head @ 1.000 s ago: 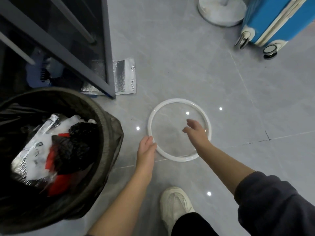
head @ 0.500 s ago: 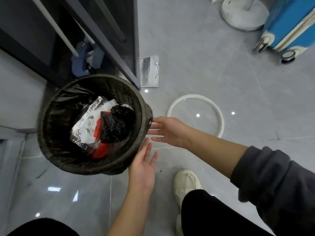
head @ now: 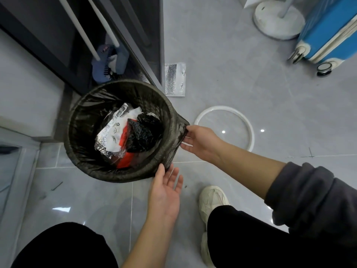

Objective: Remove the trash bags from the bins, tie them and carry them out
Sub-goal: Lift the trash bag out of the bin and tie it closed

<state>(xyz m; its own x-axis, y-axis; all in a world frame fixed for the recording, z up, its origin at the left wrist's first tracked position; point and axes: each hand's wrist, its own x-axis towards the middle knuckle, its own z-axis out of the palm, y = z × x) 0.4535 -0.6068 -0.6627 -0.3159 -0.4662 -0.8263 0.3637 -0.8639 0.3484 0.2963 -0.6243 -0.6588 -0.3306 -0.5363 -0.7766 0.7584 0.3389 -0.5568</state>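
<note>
A round bin stands on the floor, lined with a black trash bag (head: 87, 113) folded over its rim. Inside lie silver foil, white paper, red scraps and a crumpled black bag (head: 144, 132). My right hand (head: 201, 141) pinches a flap of the bag's overhang at the bin's right side. My left hand (head: 166, 192) is open, palm up, with its fingertips touching the bag under the rim at the bin's near right.
A white ring (head: 249, 128) lies on the grey tiles right of the bin. A silver foil pouch (head: 174, 79), a dark door frame (head: 139, 45), a white round stand base (head: 278, 20) and a blue suitcase (head: 328, 29) lie beyond. My white shoe (head: 212, 200) is near.
Both hands left the white ring on the floor and came to the bin. The right hand has taken hold of the bag's edge; the left now touches the rim.
</note>
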